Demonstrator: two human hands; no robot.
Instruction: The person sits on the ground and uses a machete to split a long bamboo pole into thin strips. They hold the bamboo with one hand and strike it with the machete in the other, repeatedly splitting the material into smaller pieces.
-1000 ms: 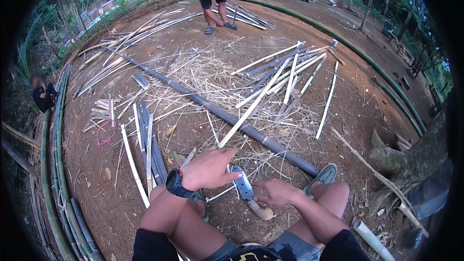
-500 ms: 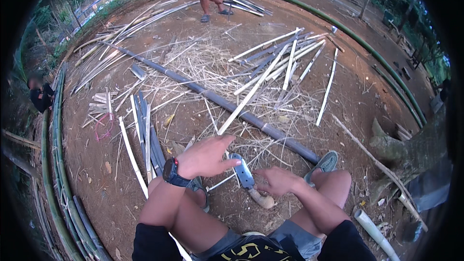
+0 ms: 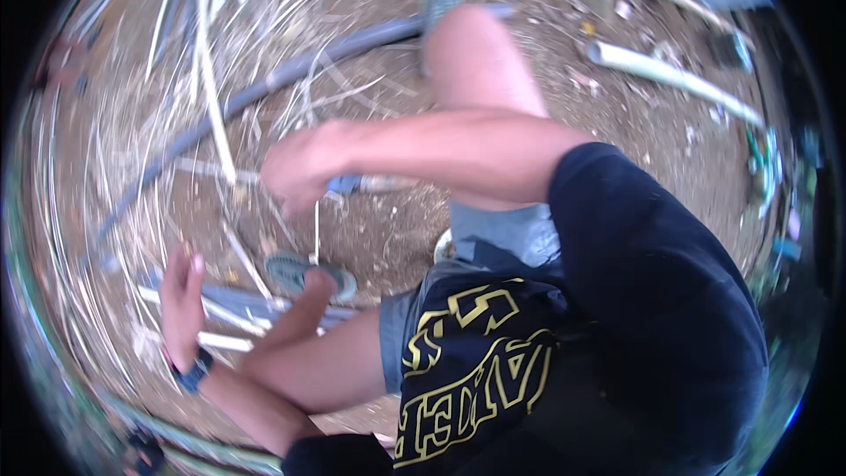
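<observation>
I see the right hand (image 3: 304, 167) from above, its fingers bent downward; its far side and blur hide the grip, so I cannot tell whether it holds anything. The blade tool (image 3: 345, 184) lies just beside it, partly hidden by the hand and forearm, its pale handle (image 3: 388, 183) showing over the ground. I have the left hand (image 3: 182, 308) well apart from it, fingers extended and thumb standing a little off them, a narrow gap between, with nothing visible in its grasp. A dark watch (image 3: 191, 370) sits on that wrist.

I count one blade tool, two green shoes (image 3: 304, 277), one long dark pole (image 3: 335, 46) running past the right hand, and one pale tube (image 3: 674, 79) out to the right. One long pale strip (image 3: 212, 110) ends near the right hand; the other strips and thin shavings (image 3: 304, 106) are too smeared to count. All this lies on bare brown earth (image 3: 520, 70). Outdoors, farthest off, I make out blurred greenery (image 3: 25, 308) along the rim.
</observation>
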